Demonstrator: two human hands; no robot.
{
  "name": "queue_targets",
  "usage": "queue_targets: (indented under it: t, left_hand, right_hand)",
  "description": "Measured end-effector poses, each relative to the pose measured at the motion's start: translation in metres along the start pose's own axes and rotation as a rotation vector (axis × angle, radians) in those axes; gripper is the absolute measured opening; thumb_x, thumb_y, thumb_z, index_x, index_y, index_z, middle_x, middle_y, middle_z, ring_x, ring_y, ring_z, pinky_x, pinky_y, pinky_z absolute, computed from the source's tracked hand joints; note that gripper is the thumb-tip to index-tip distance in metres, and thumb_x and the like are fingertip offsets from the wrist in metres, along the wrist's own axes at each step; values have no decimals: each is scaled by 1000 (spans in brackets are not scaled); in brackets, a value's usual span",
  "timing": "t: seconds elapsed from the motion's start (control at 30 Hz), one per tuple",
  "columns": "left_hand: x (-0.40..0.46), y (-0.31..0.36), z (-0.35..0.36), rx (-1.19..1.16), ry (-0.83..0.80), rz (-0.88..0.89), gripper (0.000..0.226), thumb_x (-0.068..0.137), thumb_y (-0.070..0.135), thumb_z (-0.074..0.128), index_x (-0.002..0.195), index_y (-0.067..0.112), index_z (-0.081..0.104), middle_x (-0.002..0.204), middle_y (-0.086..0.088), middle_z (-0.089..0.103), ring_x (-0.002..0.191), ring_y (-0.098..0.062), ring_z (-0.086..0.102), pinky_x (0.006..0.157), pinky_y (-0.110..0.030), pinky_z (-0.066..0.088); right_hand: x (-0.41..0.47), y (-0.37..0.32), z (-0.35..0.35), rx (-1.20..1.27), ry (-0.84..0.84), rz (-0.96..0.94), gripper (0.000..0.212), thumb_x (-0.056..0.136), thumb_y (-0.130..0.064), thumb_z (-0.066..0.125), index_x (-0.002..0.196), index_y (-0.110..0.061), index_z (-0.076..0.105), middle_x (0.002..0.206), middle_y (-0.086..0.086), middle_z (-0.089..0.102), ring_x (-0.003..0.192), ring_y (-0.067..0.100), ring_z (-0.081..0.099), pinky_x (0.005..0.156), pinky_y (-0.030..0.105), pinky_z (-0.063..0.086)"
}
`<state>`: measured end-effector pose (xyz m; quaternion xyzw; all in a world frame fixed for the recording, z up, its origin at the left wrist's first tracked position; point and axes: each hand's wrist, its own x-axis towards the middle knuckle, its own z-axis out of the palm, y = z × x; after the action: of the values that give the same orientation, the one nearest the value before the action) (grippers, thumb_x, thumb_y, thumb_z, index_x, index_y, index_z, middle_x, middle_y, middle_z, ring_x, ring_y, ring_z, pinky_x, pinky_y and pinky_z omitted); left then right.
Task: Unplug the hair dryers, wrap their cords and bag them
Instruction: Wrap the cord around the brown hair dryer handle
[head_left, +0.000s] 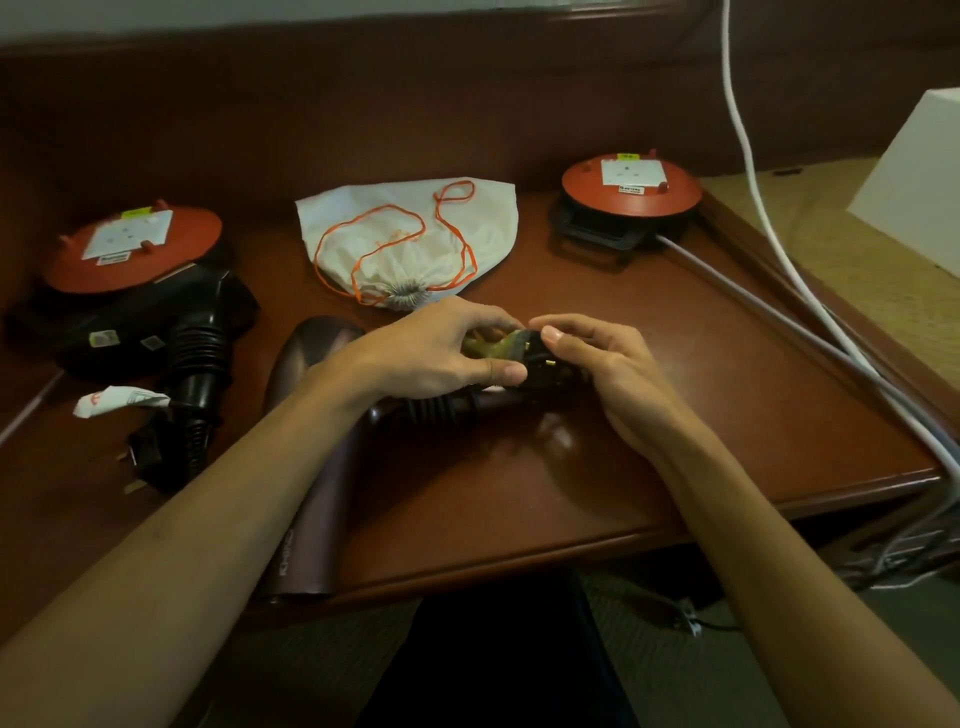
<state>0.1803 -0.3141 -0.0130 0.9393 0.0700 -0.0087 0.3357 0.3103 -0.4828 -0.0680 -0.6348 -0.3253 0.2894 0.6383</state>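
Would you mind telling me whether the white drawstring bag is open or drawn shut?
Drawn shut: the white bag lies flat, its mouth gathered into a tight pucker, with the orange drawstring loose on top.

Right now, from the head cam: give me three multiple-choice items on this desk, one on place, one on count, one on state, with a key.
1. Where does the white drawstring bag lie?
A. between the two red reels
B. on the floor
C. under the brown dryer

2. How many red cable reels stand on the desk?
A. one
B. two
C. four

3. What is the state of the black plug?
A. seated in a reel socket
B. lying loose by the bag
C. held in both hands

Key: 1 A, it sits at the desk's back between the left reel and the right reel. 2 B, only those two show. 3 C, the left hand and right hand pinch it above the brown dryer.
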Motion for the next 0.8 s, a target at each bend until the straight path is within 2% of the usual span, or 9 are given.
queue_targets:
  t: [0.07, 0.17, 0.4, 0.5, 0.63, 0.7, 0.8]
  left_hand:
    - [-1, 0, 0, -13, -27, -10, 55, 84, 41, 81, 133, 24, 64, 117, 8, 70, 109, -4, 64, 97, -26, 50]
    - [-1, -2, 1, 38, -23, -20, 61, 81, 40, 84, 136, 28, 60, 123, 11, 67, 115, -5, 61, 105, -35, 50]
    - [-2, -4, 3, 112, 2, 6, 61, 84, 41, 82, 139, 27, 59, 122, 10, 69, 113, -7, 63, 101, -39, 51]
    - [-1, -4, 3, 135, 13, -14, 67, 83, 44, 82, 142, 25, 56, 128, 8, 66, 116, -11, 61, 103, -40, 50]
    - [-3, -2, 4, 146, 64, 0, 69, 81, 43, 84, 141, 26, 56, 128, 8, 66, 116, -9, 60, 103, -36, 49]
    - [-4, -1, 3, 145, 64, 4, 67, 81, 42, 84, 140, 25, 58, 127, 8, 67, 116, -9, 60, 104, -37, 49]
    - [-3, -2, 3, 121, 52, 6, 63, 80, 41, 85, 137, 26, 62, 122, 8, 70, 113, -10, 63, 101, -40, 51]
  right_hand:
    - [1, -3, 0, -8, -11, 6, 18, 97, -19, 63, 105, -11, 77, 103, 13, 77, 104, 33, 71, 99, 49, 53]
    - [2, -6, 2, -3, 15, 14, 16, 96, -14, 63, 101, -9, 77, 99, 15, 77, 101, 32, 72, 98, 50, 54]
    - [5, -8, 0, -58, 30, -11, 14, 95, -13, 64, 98, -7, 77, 97, 16, 76, 96, 31, 72, 93, 50, 55]
    - [7, -10, 2, -66, 33, -15, 14, 95, -11, 64, 96, -7, 77, 96, 17, 76, 94, 32, 72, 89, 46, 56]
    - [8, -12, 4, -61, 39, -33, 15, 94, -8, 65, 88, -12, 78, 87, 11, 77, 83, 21, 72, 77, 36, 56]
    - [6, -14, 2, -95, 31, -65, 14, 95, -10, 65, 91, -12, 78, 88, 8, 78, 83, 17, 73, 74, 30, 57]
    - [-4, -18, -7, -291, -81, -161, 18, 99, -20, 62, 111, -15, 74, 102, 1, 76, 95, 10, 71, 79, 24, 57]
